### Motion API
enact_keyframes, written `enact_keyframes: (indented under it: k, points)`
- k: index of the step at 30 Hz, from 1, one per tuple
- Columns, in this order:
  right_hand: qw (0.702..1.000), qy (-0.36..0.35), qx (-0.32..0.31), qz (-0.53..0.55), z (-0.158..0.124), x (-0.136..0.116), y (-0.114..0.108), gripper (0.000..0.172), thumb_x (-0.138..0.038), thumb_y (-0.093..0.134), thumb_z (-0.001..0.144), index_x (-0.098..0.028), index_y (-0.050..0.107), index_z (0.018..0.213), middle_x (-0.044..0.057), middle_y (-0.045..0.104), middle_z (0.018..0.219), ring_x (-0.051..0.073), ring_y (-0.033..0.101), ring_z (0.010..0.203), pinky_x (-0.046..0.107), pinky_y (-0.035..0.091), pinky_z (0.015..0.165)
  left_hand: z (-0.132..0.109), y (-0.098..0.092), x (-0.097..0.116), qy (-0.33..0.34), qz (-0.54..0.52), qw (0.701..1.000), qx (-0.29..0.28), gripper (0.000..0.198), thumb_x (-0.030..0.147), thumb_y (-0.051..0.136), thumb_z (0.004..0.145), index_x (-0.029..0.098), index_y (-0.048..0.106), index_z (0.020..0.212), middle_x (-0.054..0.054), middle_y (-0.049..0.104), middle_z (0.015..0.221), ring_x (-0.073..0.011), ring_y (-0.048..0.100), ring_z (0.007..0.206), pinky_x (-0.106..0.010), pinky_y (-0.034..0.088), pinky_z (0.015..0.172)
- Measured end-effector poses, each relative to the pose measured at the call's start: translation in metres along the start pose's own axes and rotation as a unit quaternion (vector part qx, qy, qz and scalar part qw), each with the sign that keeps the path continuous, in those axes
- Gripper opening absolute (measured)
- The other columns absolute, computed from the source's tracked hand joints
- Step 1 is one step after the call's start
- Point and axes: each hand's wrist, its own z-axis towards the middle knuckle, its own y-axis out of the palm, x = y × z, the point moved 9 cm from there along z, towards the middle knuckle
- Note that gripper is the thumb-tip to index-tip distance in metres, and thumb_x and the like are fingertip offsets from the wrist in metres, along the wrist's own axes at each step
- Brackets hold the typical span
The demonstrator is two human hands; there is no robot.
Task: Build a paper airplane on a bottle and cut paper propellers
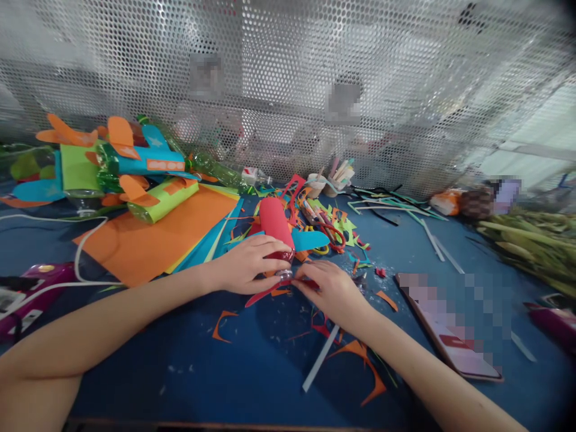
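Step in hand: it looks like close work at the tail end of the red bottle plane [272,217], probably fitting the red paper piece [260,296] beside the clear neck [284,276].
Next move: this seems to call for a steady bottle under the left hand [251,265] and a small, exact pinch or press from the right hand [333,291].
Red bottle plane: it lies on the desk [157,384] ahead of the person, neck nearest, 1 blue wing [312,240] jutting out to the right.
Left hand: palm down, wrist fairly level, fingers bent around the bottle near its neck, holding it.
Right hand: forearm slanting in from the lower right, knuckles up, fingers narrow just beside the neck; I cannot tell whether they grip anything.
Right forearm's surroundings: 1 phone [454,337] to its right, 1 curved orange scrap [377,381] near its left.
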Motion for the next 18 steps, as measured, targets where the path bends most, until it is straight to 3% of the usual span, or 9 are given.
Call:
enact_keyframes:
  k: [6, 11, 15, 18]
  points:
    - [1.0, 0.011, -0.008, 0.02, -0.005, 0.0, 0.003, 0.007, -0.02, 0.054, 0.085, -0.02, 0.056, 0.078, 0.0, 0.062, 0.072, 0.015, 0.057, 0.07, 0.026, 0.041, 0.065, 0.0, 0.004, 0.003, -0.01, 0.0, 1.0, 0.0, 0.042, 0.052, 0.052, 0.079, 0.018, 0.061, 0.103, -0.012, 0.051, 0.122, -0.0247, 0.046, 0.111, -0.041, 0.036, 0.097]
    - [1.0, 0.012, -0.009, 0.023, -0.006, 0.0, 0.005, 0.008, -0.019, 0.054, 0.085, -0.019, 0.055, 0.078, 0.0, 0.06, 0.071, 0.014, 0.056, 0.068, 0.025, 0.041, 0.063, 0.001, 0.009, 0.004, -0.025, 0.018, 0.999, -0.012, 0.035, 0.045, 0.049, 0.083, 0.019, 0.06, 0.102, -0.011, 0.051, 0.121, -0.0246, 0.046, 0.11, -0.043, 0.037, 0.095]
    - [1.0, 0.008, -0.012, -0.013, -0.005, -0.003, 0.002, 0.007, -0.026, 0.054, 0.085, -0.02, 0.055, 0.082, 0.001, 0.063, 0.076, 0.017, 0.06, 0.075, 0.029, 0.044, 0.07, 0.001, 0.008, 0.004, -0.041, 0.028, 0.999, -0.005, 0.03, 0.038, 0.048, 0.084, 0.018, 0.058, 0.104, -0.011, 0.051, 0.12, -0.0248, 0.045, 0.111, -0.043, 0.038, 0.095]
    - [0.991, 0.073, 0.003, -0.114, -0.015, 0.007, -0.015, 0.023, -0.04, 0.058, 0.081, -0.019, 0.055, 0.088, 0.005, 0.063, 0.081, 0.023, 0.061, 0.078, 0.034, 0.047, 0.068, 0.002, 0.005, 0.001, -0.059, 0.034, 0.998, 0.0, 0.029, 0.034, 0.047, 0.084, 0.018, 0.057, 0.105, -0.011, 0.051, 0.121, -0.0244, 0.044, 0.113, -0.042, 0.037, 0.097]
